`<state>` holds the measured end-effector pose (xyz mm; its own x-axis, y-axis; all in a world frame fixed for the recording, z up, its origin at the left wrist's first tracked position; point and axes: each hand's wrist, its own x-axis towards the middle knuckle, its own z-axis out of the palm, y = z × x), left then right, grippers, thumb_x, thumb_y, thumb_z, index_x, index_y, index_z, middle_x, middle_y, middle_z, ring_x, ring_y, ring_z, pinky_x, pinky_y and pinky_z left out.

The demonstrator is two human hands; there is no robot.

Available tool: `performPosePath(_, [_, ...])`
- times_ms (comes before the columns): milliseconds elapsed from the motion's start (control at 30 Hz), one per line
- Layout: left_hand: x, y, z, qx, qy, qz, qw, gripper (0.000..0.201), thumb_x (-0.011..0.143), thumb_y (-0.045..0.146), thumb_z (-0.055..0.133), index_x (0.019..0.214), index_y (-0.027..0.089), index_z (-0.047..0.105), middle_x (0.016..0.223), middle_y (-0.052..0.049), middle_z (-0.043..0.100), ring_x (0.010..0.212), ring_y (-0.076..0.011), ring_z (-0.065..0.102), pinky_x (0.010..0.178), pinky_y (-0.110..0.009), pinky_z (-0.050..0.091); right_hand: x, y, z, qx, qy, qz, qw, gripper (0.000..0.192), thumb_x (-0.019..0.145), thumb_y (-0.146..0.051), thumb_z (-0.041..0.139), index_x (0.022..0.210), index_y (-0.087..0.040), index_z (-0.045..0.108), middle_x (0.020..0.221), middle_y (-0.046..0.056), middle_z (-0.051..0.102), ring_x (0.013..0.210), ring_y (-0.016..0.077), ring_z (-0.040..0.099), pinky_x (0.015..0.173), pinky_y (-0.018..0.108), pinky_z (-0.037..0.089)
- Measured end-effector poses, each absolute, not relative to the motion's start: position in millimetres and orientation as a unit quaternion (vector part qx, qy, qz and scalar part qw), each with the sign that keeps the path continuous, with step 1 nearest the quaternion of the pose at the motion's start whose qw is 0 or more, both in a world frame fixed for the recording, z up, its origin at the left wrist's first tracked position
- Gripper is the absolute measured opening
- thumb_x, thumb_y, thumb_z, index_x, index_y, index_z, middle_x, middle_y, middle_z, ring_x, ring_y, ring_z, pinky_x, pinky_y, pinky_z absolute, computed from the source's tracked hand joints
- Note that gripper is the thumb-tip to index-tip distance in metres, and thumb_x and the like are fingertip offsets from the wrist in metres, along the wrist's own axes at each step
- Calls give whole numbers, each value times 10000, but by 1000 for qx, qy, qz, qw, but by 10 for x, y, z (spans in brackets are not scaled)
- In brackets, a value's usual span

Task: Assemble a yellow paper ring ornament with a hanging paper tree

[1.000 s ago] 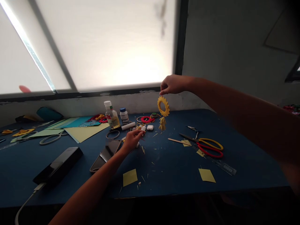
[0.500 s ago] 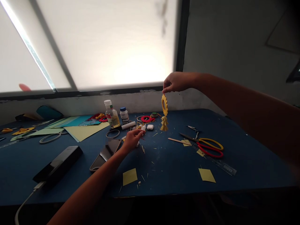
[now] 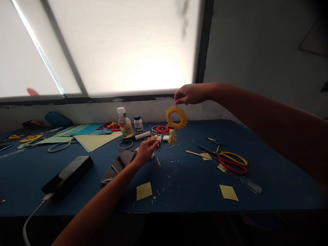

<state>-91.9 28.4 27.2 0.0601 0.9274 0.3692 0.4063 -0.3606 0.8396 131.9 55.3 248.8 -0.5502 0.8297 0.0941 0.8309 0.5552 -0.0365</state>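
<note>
My right hand [image 3: 188, 94] is raised above the table, its fingers pinched at the top of a hanging yellow paper ornament. The ornament has a folded, jagged-edged paper ring [image 3: 168, 118] above and a small pleated paper tree [image 3: 172, 136] dangling below it. Lower and to the left, my left hand [image 3: 146, 151] is over the table with its fingertips pressed together. A white nozzle-like tip [image 3: 159, 138] shows by those fingertips; whether they hold it or something smaller, I cannot tell. A red folded-paper ring [image 3: 163, 129] lies behind them.
Large scissors [image 3: 233, 162], a wooden stick [image 3: 196, 154] and yellow paper squares [image 3: 229, 192] lie on the right. A phone [image 3: 119, 165], a black power bank [image 3: 68, 176] with a cable, an oil bottle [image 3: 125, 126], a blue-capped bottle [image 3: 138, 125] and paper sheets [image 3: 98, 140] are left.
The hanging ornament has turned, so its ring now faces me as a full circle, and it has swung slightly left. My right hand is slightly lower; my left hand stays nearly in place.
</note>
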Motion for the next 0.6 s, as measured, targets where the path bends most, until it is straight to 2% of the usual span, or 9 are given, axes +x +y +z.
performPosePath(200, [-926,286,271,675,492,478,271,382,721,484,610,836,140,730,873,-101,735,840,-251,662,722,-326,507,1290,529,2478,-476,-878,0,42,295,882,-400,502,1062,-211,639,990,70,677,854,210,621,673,304,436])
performPosePath(400, [-928,275,283,676,492,476,272,369,731,465,607,841,135,729,883,-104,732,832,-240,664,711,-314,506,1311,554,2469,-484,-875,-19,21,285,876,-403,507,1010,-192,643,894,73,680,818,209,615,626,301,436])
performPosePath(600, [-947,298,284,673,492,481,273,393,744,458,603,888,110,717,889,-124,727,824,-239,667,721,-326,511,1367,607,2446,-491,-871,-23,13,281,867,-410,511,1001,-206,650,908,72,684,836,223,621,629,315,437])
